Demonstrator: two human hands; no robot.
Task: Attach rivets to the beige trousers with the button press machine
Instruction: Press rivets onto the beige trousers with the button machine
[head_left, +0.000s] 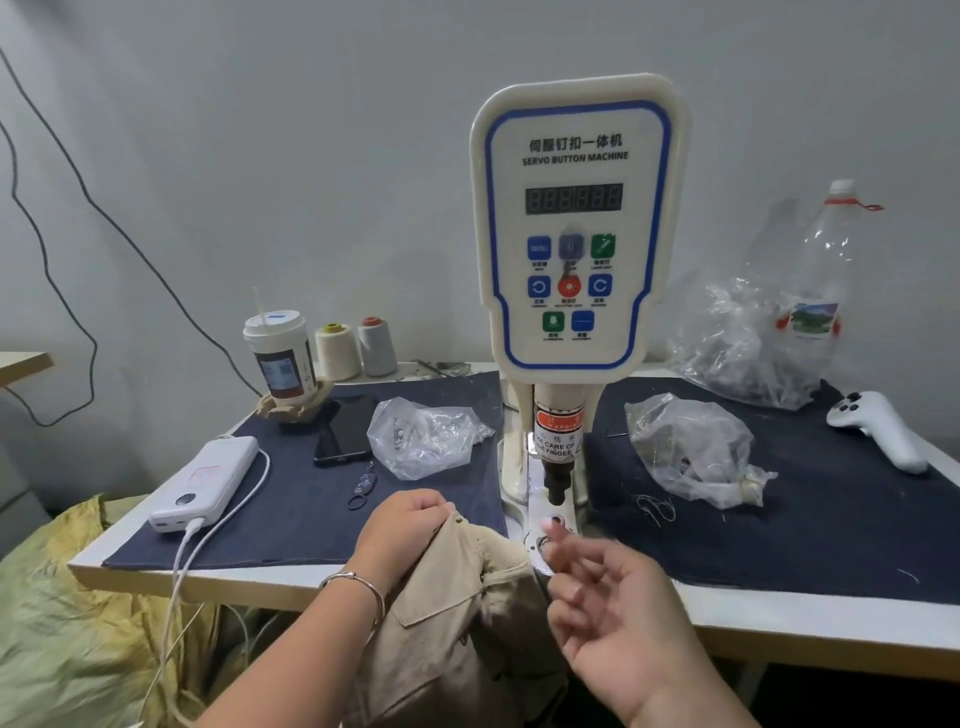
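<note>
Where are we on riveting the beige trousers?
Early. One small metal stud already shows on the beige cotton trousers beside the left hand gripping them. The right hand hovers open near the cream servo button press machine. No fabric lies under its black punch yet.

Room light soft, even, slightly dim. My right hand (618, 613) at 5 o'clock motion-blurred, fingers (558, 535) smeared. Wide-angle bend curves table (363, 577) edge toward 3 and 9 o'clock. Glare on plastic bags (691, 441). Faint shadow behind machine (574, 223).
</note>
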